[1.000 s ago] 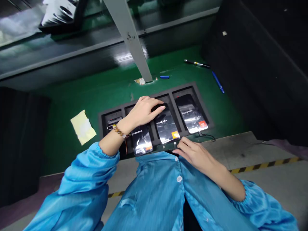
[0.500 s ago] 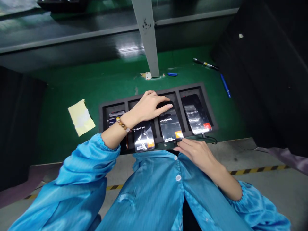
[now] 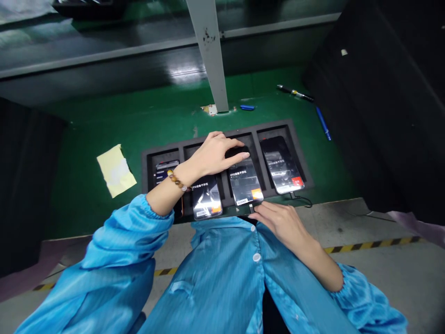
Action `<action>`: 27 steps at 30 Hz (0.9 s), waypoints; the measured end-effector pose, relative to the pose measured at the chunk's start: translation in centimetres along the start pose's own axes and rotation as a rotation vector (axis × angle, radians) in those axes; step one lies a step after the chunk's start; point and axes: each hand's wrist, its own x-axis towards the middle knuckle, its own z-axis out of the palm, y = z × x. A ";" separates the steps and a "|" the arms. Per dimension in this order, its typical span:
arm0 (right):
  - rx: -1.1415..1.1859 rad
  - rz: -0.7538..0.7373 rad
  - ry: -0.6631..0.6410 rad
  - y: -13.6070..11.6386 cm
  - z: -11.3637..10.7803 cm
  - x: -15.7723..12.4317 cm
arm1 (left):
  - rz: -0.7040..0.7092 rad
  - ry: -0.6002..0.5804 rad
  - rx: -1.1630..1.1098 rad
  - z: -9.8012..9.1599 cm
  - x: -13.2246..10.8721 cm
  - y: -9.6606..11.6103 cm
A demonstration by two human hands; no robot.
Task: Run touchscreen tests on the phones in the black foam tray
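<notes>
A dark slotted tray (image 3: 146, 160) lies on the green bench and holds several lit phones side by side. My left hand (image 3: 212, 155) reaches across it, fingers curled over the top end of the third phone (image 3: 245, 185). My right hand (image 3: 280, 222) rests at the tray's near edge, its fingertips pinched at a small cable plug (image 3: 251, 207) just below that phone's bottom end. The second phone (image 3: 206, 202) sits under my left wrist. The rightmost phone (image 3: 282, 164) has a black cable (image 3: 301, 198) running from its near end. The leftmost phone (image 3: 166, 169) is partly hidden by my forearm.
A yellow paper note (image 3: 116, 170) lies left of the tray. A grey post (image 3: 210, 55) stands behind it with a small blue item (image 3: 247, 107) at its foot. Two pens (image 3: 295, 93) lie at the back right beside a black wall (image 3: 382, 102). Striped floor tape (image 3: 368, 245) runs below.
My right hand has slid slightly left, closer to the bottom end of the third phone. My left hand has stayed on that phone's top. The view shifted a little.
</notes>
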 end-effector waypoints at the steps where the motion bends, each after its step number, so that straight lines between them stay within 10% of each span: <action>1: 0.003 0.003 0.000 0.0 0.1 0.0 | -0.002 0.002 0.000 0.0 0.0 0.0; 12: 0.118 0.074 0.053 0.5 0.9 0.0 | -0.018 0.022 -0.012 0.3 0.4 0.3; 16: 0.175 -0.034 0.364 1.8 1.5 -1.2 | -0.067 0.023 -0.045 0.6 0.2 -0.1; 22: 0.148 0.213 1.009 2.9 2.2 -4.0 | -0.071 0.014 -0.003 0.1 -0.6 -0.6; 27: 0.574 0.321 0.964 1.2 0.1 -6.0 | -0.084 0.040 0.077 -2.0 -2.4 -1.0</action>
